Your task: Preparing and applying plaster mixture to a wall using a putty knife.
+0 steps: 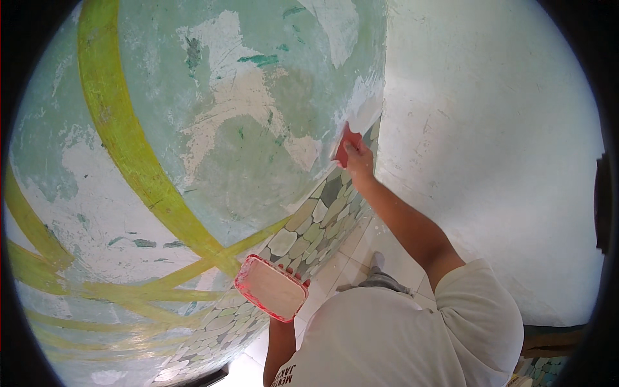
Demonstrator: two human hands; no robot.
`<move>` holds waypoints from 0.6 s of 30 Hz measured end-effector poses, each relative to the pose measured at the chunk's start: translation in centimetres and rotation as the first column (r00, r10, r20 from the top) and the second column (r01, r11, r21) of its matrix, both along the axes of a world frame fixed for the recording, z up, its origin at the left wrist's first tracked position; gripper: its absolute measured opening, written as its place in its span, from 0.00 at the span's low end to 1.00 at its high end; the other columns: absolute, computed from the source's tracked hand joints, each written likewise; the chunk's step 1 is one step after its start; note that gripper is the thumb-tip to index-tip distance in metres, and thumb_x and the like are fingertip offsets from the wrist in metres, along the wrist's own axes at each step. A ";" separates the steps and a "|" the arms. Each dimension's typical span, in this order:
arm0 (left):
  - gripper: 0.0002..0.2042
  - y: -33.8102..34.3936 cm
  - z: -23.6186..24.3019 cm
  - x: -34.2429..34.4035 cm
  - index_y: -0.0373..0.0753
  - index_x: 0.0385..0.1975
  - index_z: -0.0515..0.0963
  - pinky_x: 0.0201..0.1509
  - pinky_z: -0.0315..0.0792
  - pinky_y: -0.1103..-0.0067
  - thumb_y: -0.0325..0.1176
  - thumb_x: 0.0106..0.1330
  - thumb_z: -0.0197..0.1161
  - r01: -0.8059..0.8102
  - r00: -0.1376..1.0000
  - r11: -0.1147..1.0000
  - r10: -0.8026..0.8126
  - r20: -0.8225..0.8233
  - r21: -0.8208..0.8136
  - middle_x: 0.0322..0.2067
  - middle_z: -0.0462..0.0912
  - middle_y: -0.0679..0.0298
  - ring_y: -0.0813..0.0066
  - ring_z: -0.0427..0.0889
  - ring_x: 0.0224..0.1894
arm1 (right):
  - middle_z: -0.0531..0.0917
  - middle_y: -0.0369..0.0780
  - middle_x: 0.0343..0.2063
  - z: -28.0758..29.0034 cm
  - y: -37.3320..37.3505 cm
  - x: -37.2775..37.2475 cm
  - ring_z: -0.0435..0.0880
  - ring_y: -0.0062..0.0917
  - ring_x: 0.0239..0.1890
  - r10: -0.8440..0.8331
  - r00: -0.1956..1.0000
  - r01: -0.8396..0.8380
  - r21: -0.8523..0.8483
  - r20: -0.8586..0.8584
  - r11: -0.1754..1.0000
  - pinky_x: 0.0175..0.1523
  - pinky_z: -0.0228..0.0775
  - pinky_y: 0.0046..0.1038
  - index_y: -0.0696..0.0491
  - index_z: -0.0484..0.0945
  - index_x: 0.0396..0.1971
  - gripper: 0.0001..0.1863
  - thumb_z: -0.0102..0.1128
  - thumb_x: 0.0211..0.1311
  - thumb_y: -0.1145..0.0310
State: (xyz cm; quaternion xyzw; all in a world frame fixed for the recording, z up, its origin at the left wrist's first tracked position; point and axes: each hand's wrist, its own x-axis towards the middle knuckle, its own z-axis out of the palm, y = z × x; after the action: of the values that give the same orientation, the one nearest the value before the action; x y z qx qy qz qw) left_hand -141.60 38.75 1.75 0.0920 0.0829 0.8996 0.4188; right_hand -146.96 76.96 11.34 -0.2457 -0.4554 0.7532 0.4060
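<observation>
My right hand (360, 162) is closed on a red putty spreader (345, 146), whose edge lies against the green wall (258, 155) near the corner, just above the stone-patterned band. Whitish filler patches (222, 97) spread over that wall. Lower down, my left hand (298, 276) supports a red-rimmed rectangular tub (271, 288) from beneath, with fingertips showing along its far rim. Pale, smooth putty fills much of the tub, and red smears mark its edge. The rest of my left hand is hidden under the tub.
A plain whitish wall (490, 161) meets the green one at the corner on the right. Yellow-green painted bands (122, 122) cross the left side. Stone-patterned cladding (303, 232) runs along the wall's base, above a tiled floor (351, 258). A brown wooden piece (554, 340) is at lower right.
</observation>
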 end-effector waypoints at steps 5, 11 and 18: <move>0.31 0.7 -0.1 0.4 0.43 0.63 0.60 0.64 0.54 0.44 0.54 0.65 0.51 0.022 1.000 0.999 -0.023 0.015 0.027 0.59 0.69 0.56 0.51 0.70 0.60 | 0.81 0.35 0.33 -3.4 -1.7 3.0 0.79 0.16 0.25 -0.018 1.000 0.018 0.001 0.001 1.000 0.20 0.72 0.19 0.53 0.74 0.47 0.12 0.52 0.65 0.69; 0.31 1.1 0.8 1.8 0.43 0.63 0.60 0.64 0.55 0.44 0.55 0.65 0.51 0.018 1.000 1.000 -0.018 0.006 -0.010 0.58 0.69 0.55 0.51 0.70 0.59 | 0.79 0.31 0.33 -8.4 3.0 -0.2 0.75 0.13 0.29 -0.292 0.954 0.256 0.321 0.072 0.912 0.24 0.65 0.15 0.51 0.75 0.49 0.14 0.52 0.66 0.66; 0.27 0.8 0.4 3.7 0.42 0.60 0.62 0.59 0.62 0.46 0.53 0.68 0.47 -0.182 0.982 0.965 0.187 0.009 -0.188 0.53 0.73 0.55 0.53 0.74 0.54 | 0.80 0.33 0.36 -6.3 -4.8 1.5 0.76 0.14 0.31 -0.068 0.993 0.016 0.473 0.093 0.881 0.25 0.69 0.17 0.50 0.75 0.50 0.14 0.51 0.66 0.68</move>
State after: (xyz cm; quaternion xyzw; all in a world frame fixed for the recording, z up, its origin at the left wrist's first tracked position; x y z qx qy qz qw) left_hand -137.88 39.51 2.15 0.0323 0.1693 0.9241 0.3411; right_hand -145.46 72.20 5.07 -0.1895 -0.6405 0.5968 0.4447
